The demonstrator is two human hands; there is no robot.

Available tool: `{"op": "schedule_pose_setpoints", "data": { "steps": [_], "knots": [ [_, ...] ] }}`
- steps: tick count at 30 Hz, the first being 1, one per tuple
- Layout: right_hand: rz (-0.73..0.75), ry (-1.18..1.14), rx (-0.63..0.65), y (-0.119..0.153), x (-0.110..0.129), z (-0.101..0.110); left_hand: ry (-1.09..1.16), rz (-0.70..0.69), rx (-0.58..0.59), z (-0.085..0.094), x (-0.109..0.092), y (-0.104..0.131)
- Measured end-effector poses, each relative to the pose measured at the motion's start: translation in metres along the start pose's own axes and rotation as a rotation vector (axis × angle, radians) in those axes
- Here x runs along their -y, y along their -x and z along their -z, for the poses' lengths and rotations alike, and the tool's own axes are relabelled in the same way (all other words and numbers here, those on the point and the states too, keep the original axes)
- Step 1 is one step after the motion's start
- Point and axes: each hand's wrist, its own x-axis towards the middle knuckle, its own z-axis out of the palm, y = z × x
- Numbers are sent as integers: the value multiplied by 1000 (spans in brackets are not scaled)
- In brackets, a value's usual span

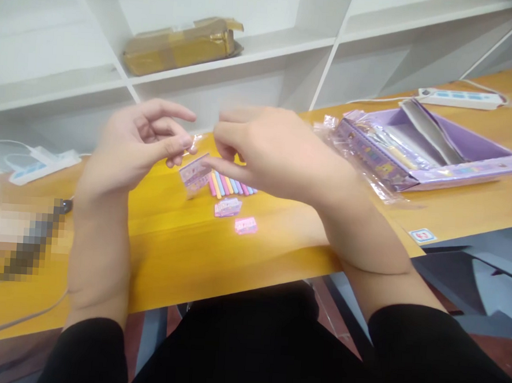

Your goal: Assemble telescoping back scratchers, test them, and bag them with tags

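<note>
No luck reading any brands here. The open purple box, off beyond the right hand, has colourful lettering along its side, but it's too blurred to make out. Same for the small print on the pinkish-purple card sitting tilted just below and between the two hands.

Counts: one of those tilted cards, then a little overlapping pile of cards below the right hand (several, can't count them exactly), plus one single pink card lying nearer the body. Behind that pile there's a row of pastel sticks in pink, yellow, blue and purple, partly under the right hand so no exact number. Two power strips: a white one left of the left hand, another far right of the right hand.

Left hand is half curled, fingertips by a shiny bit of clear plastic; can't tell if it's pinched. Right hand is bent palm-down, thumb tip overlapping the tilted card's edge, with a gap showing between thumb and fingers. Can't tell if that's a real grip, too blurry.
</note>
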Motion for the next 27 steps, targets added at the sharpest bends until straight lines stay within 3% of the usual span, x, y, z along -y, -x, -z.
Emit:
{"op": "schedule_pose_setpoints", "data": {
  "steps": [3,7,11,18,27],
  "knots": [
    [-34,-162,63,-6,-17,-10,-51,-29,-38,1,0,0],
    [83,-506,117,-23,-41,-32,-93,-67,-59,4,2,1],
    [198,-761,86,-40,-55,-52,-109,-92,-62,5,4,1],
    [339,-1034,101,-39,-48,-59,-84,-129,-24,4,-6,7],
    [247,-1125,108,-34,-32,-52,-129,-151,17,6,-11,13]
  ]
}}
